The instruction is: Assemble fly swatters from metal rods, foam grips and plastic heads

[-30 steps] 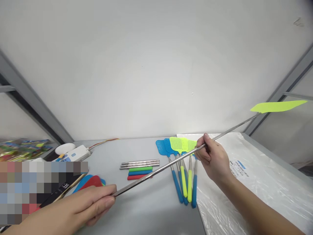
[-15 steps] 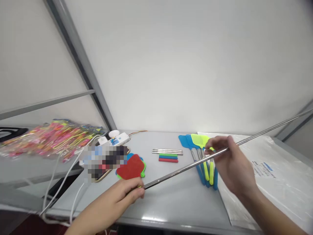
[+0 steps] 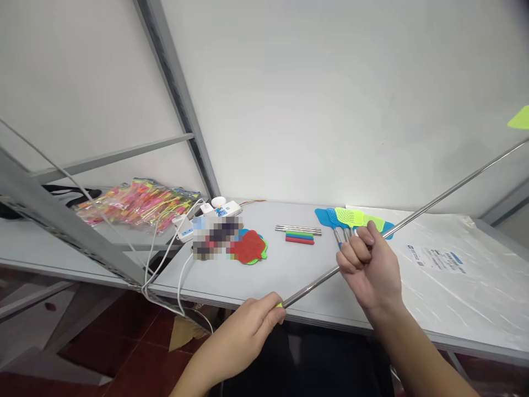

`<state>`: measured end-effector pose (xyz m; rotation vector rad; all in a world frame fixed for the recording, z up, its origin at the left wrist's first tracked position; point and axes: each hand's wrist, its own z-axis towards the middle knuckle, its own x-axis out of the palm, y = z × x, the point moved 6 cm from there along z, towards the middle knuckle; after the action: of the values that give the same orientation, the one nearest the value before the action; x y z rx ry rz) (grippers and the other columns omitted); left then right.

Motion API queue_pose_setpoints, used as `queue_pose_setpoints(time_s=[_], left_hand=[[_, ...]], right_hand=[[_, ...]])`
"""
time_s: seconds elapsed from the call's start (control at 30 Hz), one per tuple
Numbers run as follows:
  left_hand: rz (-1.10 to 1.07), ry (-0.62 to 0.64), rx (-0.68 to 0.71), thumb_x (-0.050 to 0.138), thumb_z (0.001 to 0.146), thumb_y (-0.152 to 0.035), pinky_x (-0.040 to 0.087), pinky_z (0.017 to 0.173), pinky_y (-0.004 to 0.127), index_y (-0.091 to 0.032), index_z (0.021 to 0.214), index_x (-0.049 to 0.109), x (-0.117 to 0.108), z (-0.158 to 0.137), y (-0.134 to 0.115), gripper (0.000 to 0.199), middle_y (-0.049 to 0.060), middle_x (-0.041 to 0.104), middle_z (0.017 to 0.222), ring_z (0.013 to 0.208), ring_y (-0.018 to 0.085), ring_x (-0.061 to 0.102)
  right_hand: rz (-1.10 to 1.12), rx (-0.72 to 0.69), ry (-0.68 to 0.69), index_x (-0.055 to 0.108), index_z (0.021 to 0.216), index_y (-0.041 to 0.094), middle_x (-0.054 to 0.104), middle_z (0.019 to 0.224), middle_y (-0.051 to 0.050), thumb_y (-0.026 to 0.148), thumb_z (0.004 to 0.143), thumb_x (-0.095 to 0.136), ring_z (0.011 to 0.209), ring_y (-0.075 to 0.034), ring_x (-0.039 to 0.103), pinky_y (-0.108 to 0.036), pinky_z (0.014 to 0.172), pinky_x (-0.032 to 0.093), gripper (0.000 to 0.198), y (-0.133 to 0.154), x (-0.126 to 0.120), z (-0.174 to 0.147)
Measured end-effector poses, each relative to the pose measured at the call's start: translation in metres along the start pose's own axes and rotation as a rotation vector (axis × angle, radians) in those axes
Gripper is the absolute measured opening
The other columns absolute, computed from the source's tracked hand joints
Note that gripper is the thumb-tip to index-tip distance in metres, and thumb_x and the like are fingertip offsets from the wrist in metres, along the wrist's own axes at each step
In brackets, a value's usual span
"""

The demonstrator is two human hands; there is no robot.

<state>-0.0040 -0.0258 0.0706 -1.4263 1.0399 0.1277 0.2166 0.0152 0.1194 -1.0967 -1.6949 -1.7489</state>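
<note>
A long extended fly swatter slants across the view, its metal rod [image 3: 446, 194] rising to the right. Part of its yellow-green head [image 3: 519, 118] shows at the right edge. My left hand [image 3: 252, 325] is closed round the handle end, where a bit of yellow peeks out. Farther up, my right hand [image 3: 367, 264] has its fingers wrapped round the rod. Behind the right hand lie several blue and yellow fly swatters [image 3: 347, 216], their handles mostly hidden by it. Red, blue and green swatter heads [image 3: 250, 247] are stacked left of centre.
Thin metal rods [image 3: 298, 229] lie above green, blue and red handle tubes [image 3: 300, 237]. A white plastic bag [image 3: 454, 275] covers the table's right side. At left are a power strip [image 3: 225, 210], white cables, a blurred patch, bagged colourful items [image 3: 144, 204] and a grey metal post [image 3: 78, 220].
My right hand has closed round the rod, where its fingers were loose before. The swatter's head has come into view at right. The view has shifted, showing more floor and shelf.
</note>
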Motion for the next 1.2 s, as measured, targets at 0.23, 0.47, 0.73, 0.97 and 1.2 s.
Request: queue_pose_setpoints(time_s=[0.23,0.47,0.73,0.97,1.2], left_hand=[[-0.172,-0.038,-0.041,0.039,0.097,-0.048,0.036,0.07,0.022,-0.021,0.086,0.064,0.005,-0.02,0.016,0.038,-0.002,0.053,0.073,0.075,0.014,0.051],[-0.287,-0.155,-0.074,0.047,0.093,-0.05,0.036,0.062,0.022,-0.019,0.089,0.07,0.001,-0.032,0.025,0.039,-0.002,0.051,0.068,0.066,0.013,0.046],[-0.304,-0.112,-0.049,0.04,0.096,-0.047,0.038,0.065,0.021,-0.021,0.093,0.068,0.017,-0.035,-0.008,0.038,-0.002,0.055,0.07,0.067,0.012,0.049],[-0.174,-0.194,-0.076,0.046,0.093,-0.047,0.04,0.072,0.022,-0.021,0.094,0.072,-0.003,-0.04,0.026,0.037,-0.001,0.064,0.079,0.076,0.015,0.054],[-0.308,-0.275,-0.077,0.056,0.087,-0.046,0.044,0.075,0.024,-0.019,0.082,0.074,-0.025,-0.041,0.052,0.032,0.003,0.069,0.081,0.081,0.02,0.058]], right_hand=[[0.079,-0.121,0.073,0.035,0.059,0.02,0.008,0.05,0.008,0.035,0.096,0.041,0.043,-0.009,0.007,-0.022,0.037,0.016,0.041,0.034,-0.012,0.002],[0.094,-0.198,-0.028,0.033,0.058,0.02,0.005,0.05,0.008,0.039,0.097,0.043,0.043,-0.01,0.002,-0.025,0.035,0.007,0.045,0.029,-0.013,-0.013],[0.001,0.054,0.166,0.05,0.065,0.019,0.029,0.05,0.008,0.043,0.094,0.05,0.043,-0.007,0.029,-0.021,0.042,0.033,0.037,-0.061,0.023,-0.055],[0.189,0.019,0.088,0.056,0.083,0.019,0.04,0.057,0.008,0.033,0.089,0.056,0.049,-0.007,0.042,-0.024,0.059,0.05,0.015,0.007,-0.025,0.005],[0.032,-0.221,-0.013,0.041,0.059,0.021,0.023,0.047,0.011,0.036,0.097,0.044,0.038,-0.007,0.024,-0.027,0.062,0.051,0.041,0.031,-0.045,0.026]])
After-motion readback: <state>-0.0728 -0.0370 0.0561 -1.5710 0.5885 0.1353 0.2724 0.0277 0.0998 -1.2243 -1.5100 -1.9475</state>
